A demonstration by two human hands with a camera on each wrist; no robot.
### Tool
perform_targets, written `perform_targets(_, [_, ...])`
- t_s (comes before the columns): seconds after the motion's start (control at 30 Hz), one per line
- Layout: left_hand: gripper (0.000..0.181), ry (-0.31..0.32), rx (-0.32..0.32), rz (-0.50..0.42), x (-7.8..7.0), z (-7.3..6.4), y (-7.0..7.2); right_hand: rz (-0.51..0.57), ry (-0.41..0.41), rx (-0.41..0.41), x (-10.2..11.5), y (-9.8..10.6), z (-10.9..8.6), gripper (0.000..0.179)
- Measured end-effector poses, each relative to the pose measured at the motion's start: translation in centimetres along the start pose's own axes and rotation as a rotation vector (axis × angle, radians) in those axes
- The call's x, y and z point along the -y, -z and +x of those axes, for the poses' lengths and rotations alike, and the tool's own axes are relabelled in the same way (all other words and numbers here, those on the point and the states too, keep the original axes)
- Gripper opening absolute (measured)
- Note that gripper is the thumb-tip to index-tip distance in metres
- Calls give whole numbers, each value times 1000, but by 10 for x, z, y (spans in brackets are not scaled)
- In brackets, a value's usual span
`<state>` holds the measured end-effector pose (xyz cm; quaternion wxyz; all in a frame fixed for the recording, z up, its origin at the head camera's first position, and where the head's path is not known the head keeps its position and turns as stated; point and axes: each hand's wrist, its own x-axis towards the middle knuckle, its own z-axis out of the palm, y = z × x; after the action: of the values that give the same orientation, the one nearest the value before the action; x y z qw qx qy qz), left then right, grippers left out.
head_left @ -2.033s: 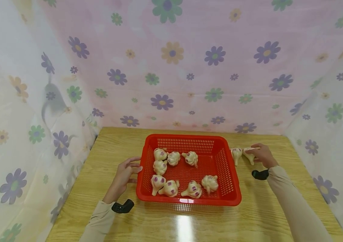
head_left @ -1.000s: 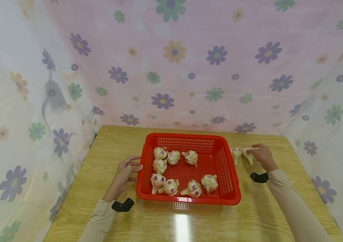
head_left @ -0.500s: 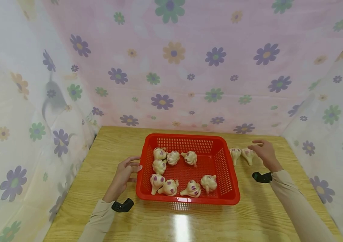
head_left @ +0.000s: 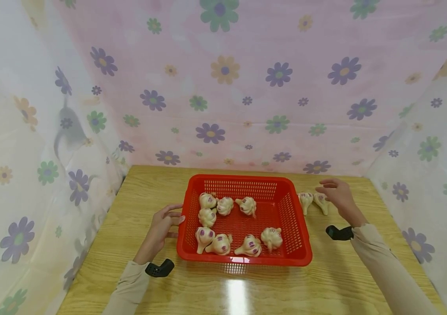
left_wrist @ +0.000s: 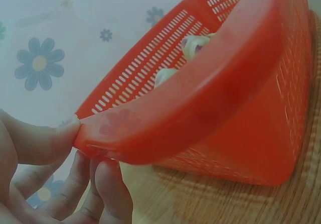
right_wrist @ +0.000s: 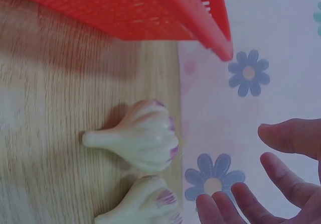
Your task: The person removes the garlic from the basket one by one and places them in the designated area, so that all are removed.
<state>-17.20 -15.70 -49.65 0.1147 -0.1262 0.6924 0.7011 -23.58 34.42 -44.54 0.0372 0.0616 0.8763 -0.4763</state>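
Garlic (head_left: 305,199) dots tabletop (head_left: 150,186) near drapery (head_left: 243,116), left grip (head_left: 163,223) pinching basket (head_left: 262,260), right grip (head_left: 339,197) spread, empty.

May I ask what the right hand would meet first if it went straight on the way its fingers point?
The right hand would probably meet the red basket near its far right corner, perhaps passing above the two garlic bulbs beside it, though the hand's height is hard to judge.

Two garlic bulbs (head_left: 305,201) right of the basket (head_left: 270,261)
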Motion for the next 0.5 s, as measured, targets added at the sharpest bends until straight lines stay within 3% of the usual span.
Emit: perform_targets(0.5, [45,24,-19,7,0,2,-2,7,88,70,32,-18,-13,52])
